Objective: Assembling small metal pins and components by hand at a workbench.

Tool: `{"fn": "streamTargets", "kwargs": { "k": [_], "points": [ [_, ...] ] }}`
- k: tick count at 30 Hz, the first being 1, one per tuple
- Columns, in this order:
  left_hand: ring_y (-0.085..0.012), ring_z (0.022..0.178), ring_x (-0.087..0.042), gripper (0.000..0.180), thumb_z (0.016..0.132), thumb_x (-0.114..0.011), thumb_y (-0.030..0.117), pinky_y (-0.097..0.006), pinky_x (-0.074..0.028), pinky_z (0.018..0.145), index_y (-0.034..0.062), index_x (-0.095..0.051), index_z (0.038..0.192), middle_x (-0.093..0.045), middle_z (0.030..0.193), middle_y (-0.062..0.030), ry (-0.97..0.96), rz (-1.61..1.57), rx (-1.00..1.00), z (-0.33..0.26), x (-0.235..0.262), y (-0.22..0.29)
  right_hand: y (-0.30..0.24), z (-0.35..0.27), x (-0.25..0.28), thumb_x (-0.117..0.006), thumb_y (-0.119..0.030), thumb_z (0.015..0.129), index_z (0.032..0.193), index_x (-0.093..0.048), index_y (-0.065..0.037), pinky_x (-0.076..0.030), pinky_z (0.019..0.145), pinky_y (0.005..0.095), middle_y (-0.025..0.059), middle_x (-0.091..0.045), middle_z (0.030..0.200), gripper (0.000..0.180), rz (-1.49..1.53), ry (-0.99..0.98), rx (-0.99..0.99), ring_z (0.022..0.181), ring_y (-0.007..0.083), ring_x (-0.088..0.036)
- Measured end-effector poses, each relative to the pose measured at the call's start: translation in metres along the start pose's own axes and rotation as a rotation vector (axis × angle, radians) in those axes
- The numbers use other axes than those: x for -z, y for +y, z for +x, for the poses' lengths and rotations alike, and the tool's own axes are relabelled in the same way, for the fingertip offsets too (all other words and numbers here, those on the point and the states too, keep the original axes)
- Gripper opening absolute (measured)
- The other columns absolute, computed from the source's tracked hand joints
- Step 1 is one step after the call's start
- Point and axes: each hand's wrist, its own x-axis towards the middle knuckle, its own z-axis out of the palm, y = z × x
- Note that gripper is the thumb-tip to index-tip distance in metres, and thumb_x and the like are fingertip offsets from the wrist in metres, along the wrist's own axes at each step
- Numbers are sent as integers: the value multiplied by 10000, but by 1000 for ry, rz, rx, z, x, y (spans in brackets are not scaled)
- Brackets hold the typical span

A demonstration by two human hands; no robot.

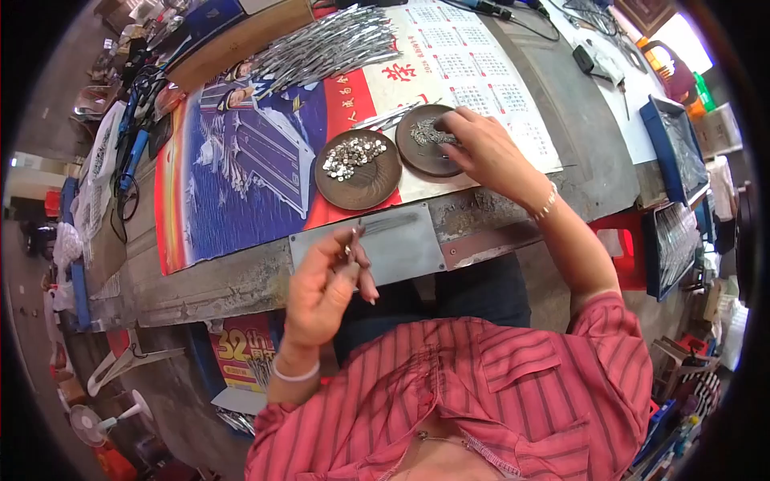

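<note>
My left hand [317, 293] is raised at the table's front edge, thumb and fingers pinched around a small shiny metal piece [348, 250] too small to make out fully. My right hand [489, 148] reaches over the right brown dish [433, 166]. Its fingertips are down at a heap of tiny grey metal parts [425, 133]; what they pinch, if anything, is hidden. Just left of it stands a second brown dish [369, 192] holding round silvery metal pieces [346, 157]. A grey metal plate [409, 240] lies at the table edge, below the dishes.
A big pile of thin metal rods [325, 50] lies at the back, with several more behind the dishes. Printed poster sheets [233, 200] cover the tabletop. A blue-handled tool [135, 156] with a cord is at the left. Blue trays [670, 148] and a red stool [630, 260] stand at the right.
</note>
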Motion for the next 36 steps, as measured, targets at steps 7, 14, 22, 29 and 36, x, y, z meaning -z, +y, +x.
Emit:
{"fn": "streamTargets", "kwargs": {
  "k": [7, 14, 22, 29, 36],
  "points": [
    [-127, 671, -555, 274, 956, -476, 97, -237, -469, 596, -33, -449, 1196, -532, 915, -74, 145, -166, 40, -44, -17, -13, -1, 26, -18, -578, -114, 821, 903, -487, -29, -394, 794, 401, 139, -541, 929, 149, -364, -125, 98, 914, 310, -548],
    [-90, 669, -548, 220, 951, -495, 95, -215, -453, 585, -22, -485, 1136, -557, 884, -64, 199, -146, 94, -39, -19, -18, -2, 25, -4, -578, -103, 815, 848, -500, 9, -434, 709, 429, 197, -566, 804, 141, -131, -27, 78, 807, 372, -554],
    [-73, 673, -550, 204, 944, -489, 70, -199, -454, 586, -17, -501, 1128, -571, 892, -55, 162, -160, 166, -25, -29, -27, 15, 24, 3, -570, -19, 821, 887, -536, 19, -433, 656, 255, 10, -541, 752, 83, 479, -29, -5, 713, 103, -510],
    [-60, 655, -538, 202, 947, -483, 78, -188, -445, 576, -11, -505, 1127, -569, 885, -46, 148, -151, 197, -15, -39, -31, 19, 21, 7, -508, -43, 888, 959, -570, 29, -403, 581, 206, -1, -530, 734, 119, 760, -18, -135, 636, 58, -472],
    [-55, 644, -526, 199, 951, -474, 79, -183, -437, 573, -10, -505, 1125, -570, 860, -39, 116, -157, 206, -9, -50, -34, 26, 14, 14, -592, -125, 889, 1079, -616, 11, -474, 688, 193, 3, -616, 839, 235, 891, -70, -96, 736, 50, -553]
  ]
}}
